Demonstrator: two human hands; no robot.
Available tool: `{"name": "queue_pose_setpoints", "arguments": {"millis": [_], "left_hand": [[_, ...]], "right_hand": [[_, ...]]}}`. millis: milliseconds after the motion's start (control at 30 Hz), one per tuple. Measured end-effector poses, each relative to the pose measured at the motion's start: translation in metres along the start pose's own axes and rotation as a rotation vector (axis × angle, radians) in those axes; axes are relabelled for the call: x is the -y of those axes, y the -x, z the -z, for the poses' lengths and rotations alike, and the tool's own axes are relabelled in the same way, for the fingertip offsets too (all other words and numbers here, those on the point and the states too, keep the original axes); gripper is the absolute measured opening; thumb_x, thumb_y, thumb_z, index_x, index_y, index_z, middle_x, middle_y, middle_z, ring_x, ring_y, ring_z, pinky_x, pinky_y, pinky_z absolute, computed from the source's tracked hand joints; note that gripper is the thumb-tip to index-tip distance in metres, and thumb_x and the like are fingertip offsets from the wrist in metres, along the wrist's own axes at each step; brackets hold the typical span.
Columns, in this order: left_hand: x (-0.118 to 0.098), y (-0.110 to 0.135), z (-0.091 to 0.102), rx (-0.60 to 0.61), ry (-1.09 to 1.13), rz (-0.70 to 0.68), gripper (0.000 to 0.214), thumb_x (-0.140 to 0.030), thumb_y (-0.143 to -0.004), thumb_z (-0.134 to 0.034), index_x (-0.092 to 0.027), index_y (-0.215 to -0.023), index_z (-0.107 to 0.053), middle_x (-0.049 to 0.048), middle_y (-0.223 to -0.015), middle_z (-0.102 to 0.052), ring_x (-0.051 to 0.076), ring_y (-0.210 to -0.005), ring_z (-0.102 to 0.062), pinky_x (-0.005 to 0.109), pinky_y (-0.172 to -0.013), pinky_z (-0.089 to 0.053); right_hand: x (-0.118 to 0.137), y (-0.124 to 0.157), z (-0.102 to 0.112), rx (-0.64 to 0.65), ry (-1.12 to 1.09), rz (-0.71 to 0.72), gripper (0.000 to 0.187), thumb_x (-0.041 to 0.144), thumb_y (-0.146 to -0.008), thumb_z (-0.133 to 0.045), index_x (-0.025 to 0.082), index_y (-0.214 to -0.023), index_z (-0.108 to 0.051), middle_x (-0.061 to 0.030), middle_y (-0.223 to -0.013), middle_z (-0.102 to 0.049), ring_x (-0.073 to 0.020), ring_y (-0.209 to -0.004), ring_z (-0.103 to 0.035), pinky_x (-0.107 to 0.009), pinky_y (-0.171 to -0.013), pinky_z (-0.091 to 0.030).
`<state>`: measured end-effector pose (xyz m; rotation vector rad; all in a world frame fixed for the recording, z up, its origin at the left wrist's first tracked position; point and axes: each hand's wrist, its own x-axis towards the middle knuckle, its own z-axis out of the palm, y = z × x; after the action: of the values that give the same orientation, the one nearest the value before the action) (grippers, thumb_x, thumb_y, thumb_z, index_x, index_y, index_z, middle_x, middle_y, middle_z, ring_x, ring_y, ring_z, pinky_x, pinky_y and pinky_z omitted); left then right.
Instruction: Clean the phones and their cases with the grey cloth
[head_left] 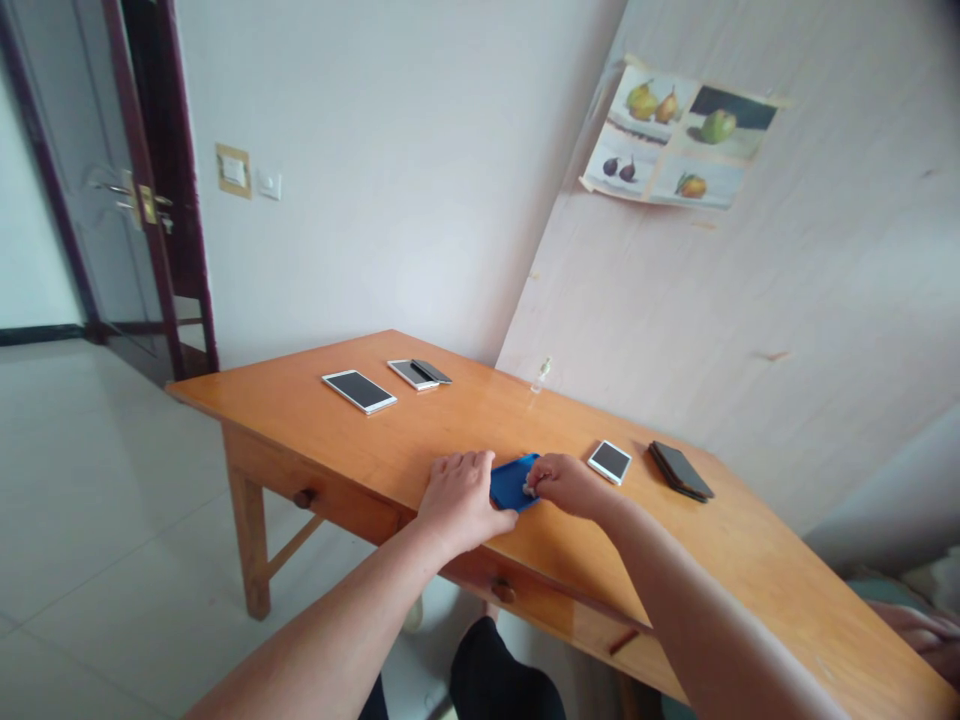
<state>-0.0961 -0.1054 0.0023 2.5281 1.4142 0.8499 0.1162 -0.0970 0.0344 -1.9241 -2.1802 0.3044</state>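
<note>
A blue phone [512,480] lies flat on the wooden table [420,440] near its front edge. My left hand [461,497] is curled over the phone's left end and holds it down. My right hand [564,485] pinches a small white thing, too small to name, against the phone's right part. Just to the right lies a small white phone [609,461] with a dark screen, and beyond it a dark phone [680,470].
Farther back on the table lie a large white phone [359,390] and a white phone with a dark strip across it [418,373]. A small clear bottle [541,374] stands by the wall. A fruit poster [675,135] hangs above. A door [112,180] is at left.
</note>
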Motion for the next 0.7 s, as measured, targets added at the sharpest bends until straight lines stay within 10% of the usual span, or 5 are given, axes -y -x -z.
{"name": "queue_pose_setpoints", "arguments": {"millis": [167,367,567,700], "left_hand": [[0.001,0.000,-0.002,-0.002,-0.004,0.008,0.070,-0.052,-0.065,-0.070,-0.021,-0.124,-0.048,0.0111,-0.113,-0.063,0.033,-0.110,-0.056,0.043,-0.095,-0.037],[0.001,0.000,-0.002,0.009,-0.009,0.013,0.068,-0.050,-0.065,-0.070,-0.022,-0.122,-0.047,0.0104,-0.114,-0.063,0.032,-0.110,-0.056,0.043,-0.096,-0.036],[-0.001,0.000,-0.001,0.018,-0.002,0.024,0.071,-0.052,-0.065,-0.070,-0.021,-0.125,-0.046,0.0114,-0.114,-0.063,0.033,-0.112,-0.055,0.043,-0.098,-0.036],[-0.003,0.000,0.002,0.040,0.010,0.043,0.062,-0.046,-0.069,-0.068,-0.022,-0.122,-0.048,0.0108,-0.113,-0.064,0.032,-0.114,-0.055,0.043,-0.099,-0.035]], "right_hand": [[-0.007,-0.003,0.005,-0.099,0.095,-0.082,0.011,0.015,-0.074,-0.059,0.018,-0.071,-0.069,-0.0043,-0.078,-0.068,-0.0181,-0.077,-0.057,-0.027,-0.067,-0.038],[0.023,0.002,-0.015,0.108,-0.117,0.238,0.022,0.011,-0.071,-0.055,0.022,-0.081,-0.072,0.0032,-0.078,-0.069,-0.0125,-0.073,-0.059,-0.021,-0.065,-0.040],[0.008,-0.012,-0.009,-0.099,-0.011,0.002,0.017,0.013,-0.073,-0.052,0.015,-0.078,-0.068,-0.0041,-0.074,-0.067,-0.0153,-0.067,-0.056,-0.025,-0.059,-0.036],[0.025,-0.013,-0.020,-0.041,-0.063,0.113,0.016,0.015,-0.073,-0.057,0.019,-0.082,-0.070,-0.0002,-0.080,-0.070,-0.0130,-0.073,-0.060,-0.021,-0.064,-0.040]]}}
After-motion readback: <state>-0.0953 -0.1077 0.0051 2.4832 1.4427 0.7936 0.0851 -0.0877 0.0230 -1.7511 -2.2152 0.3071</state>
